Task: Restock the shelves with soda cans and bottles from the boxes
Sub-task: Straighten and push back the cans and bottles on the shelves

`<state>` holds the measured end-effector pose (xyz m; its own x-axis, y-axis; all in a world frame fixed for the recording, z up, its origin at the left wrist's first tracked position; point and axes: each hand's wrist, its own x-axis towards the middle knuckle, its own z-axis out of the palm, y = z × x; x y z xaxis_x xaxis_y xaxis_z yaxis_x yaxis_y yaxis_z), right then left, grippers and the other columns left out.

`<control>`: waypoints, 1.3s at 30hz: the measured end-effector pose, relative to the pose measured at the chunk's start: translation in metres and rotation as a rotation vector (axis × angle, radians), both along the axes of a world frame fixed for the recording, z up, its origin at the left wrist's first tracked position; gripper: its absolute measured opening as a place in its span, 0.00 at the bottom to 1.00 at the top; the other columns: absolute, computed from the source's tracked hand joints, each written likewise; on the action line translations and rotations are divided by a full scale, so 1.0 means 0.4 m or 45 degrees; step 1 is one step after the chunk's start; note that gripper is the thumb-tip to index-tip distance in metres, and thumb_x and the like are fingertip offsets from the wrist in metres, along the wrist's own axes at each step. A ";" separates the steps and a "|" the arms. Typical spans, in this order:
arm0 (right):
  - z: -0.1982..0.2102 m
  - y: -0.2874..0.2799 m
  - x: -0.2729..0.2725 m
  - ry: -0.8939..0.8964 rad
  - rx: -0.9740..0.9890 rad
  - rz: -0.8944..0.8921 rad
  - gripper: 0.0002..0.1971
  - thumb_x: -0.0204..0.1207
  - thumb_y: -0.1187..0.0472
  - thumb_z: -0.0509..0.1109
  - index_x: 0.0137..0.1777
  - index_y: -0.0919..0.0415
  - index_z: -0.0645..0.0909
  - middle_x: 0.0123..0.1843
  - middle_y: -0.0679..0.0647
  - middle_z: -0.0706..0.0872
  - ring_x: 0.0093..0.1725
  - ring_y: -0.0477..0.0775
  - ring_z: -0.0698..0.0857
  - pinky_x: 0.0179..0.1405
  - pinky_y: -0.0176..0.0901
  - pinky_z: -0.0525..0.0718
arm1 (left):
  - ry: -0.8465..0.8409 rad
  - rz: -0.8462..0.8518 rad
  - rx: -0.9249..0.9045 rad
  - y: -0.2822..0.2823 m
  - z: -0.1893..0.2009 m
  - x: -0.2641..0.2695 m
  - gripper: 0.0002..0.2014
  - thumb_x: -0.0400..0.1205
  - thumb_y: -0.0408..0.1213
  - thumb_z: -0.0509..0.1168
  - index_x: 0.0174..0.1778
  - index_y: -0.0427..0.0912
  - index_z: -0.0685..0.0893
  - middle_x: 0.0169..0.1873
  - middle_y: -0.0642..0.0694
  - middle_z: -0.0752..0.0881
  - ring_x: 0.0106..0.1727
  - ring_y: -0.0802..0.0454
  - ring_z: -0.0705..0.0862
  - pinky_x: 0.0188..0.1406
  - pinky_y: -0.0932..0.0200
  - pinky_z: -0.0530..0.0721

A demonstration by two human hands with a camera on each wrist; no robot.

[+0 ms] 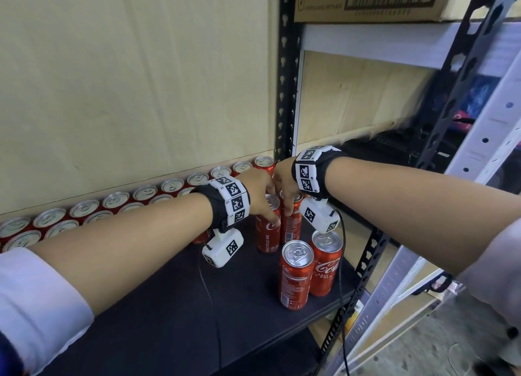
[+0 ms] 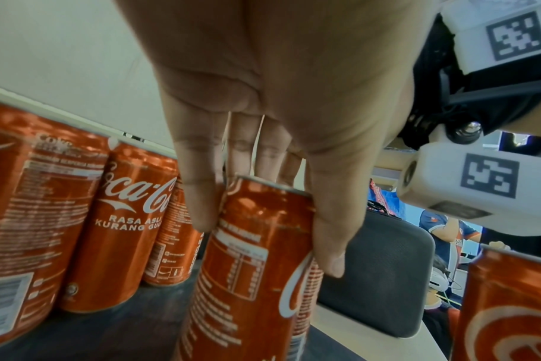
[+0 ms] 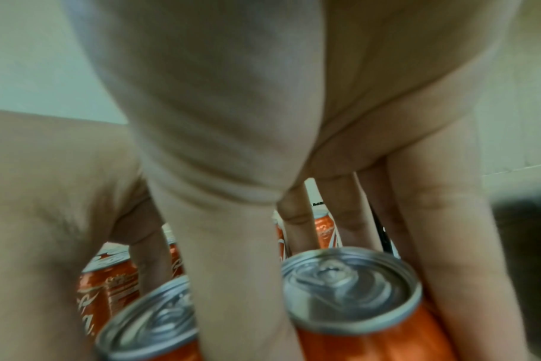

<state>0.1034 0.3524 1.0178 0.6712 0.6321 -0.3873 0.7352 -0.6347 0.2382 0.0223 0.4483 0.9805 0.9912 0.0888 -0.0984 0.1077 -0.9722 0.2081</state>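
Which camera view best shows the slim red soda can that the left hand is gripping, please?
The left wrist view: the slim red soda can fills the frame, label legible, left hand fingers around its top. The head view shows it small and partly covered; the right wrist view shows only its blurred lid.

Red soda cans (image 1: 118, 206) line my black shelf (image 1: 169, 305) upright in rows; four more (image 1: 296, 274) stand near its front.

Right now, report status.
Left hand grips one Coca-Cola can; right hand grips its neighbour. Two loose cans stand in front.
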 end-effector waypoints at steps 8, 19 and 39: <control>0.030 0.001 -0.023 -0.033 -0.009 -0.017 0.44 0.35 0.31 0.87 0.55 0.50 0.90 0.45 0.46 0.92 0.46 0.53 0.91 0.55 0.57 0.90 | 0.017 0.018 -0.114 0.021 0.002 -0.018 0.42 0.60 0.58 0.86 0.68 0.46 0.82 0.58 0.52 0.88 0.51 0.54 0.86 0.51 0.55 0.87; 0.156 0.014 -0.142 0.072 0.948 0.032 0.27 0.69 0.42 0.79 0.67 0.47 0.81 0.59 0.45 0.85 0.56 0.49 0.85 0.51 0.44 0.84 | -0.605 0.248 -0.232 0.200 0.120 -0.258 0.26 0.70 0.49 0.82 0.63 0.51 0.83 0.49 0.57 0.86 0.46 0.56 0.87 0.49 0.53 0.86; -0.195 0.220 -0.357 0.153 1.192 -0.170 0.37 0.75 0.43 0.74 0.78 0.59 0.65 0.72 0.58 0.74 0.67 0.64 0.82 0.54 0.53 0.82 | -0.424 0.554 0.217 0.338 -0.028 -0.440 0.25 0.75 0.54 0.73 0.66 0.48 0.85 0.61 0.49 0.85 0.65 0.45 0.81 0.64 0.45 0.80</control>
<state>-0.0392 0.4403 0.9399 0.7487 0.6417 0.1666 0.6296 -0.6096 -0.4816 -0.1537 0.5836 0.9692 0.8349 0.4827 0.2646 0.4608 -0.8758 0.1439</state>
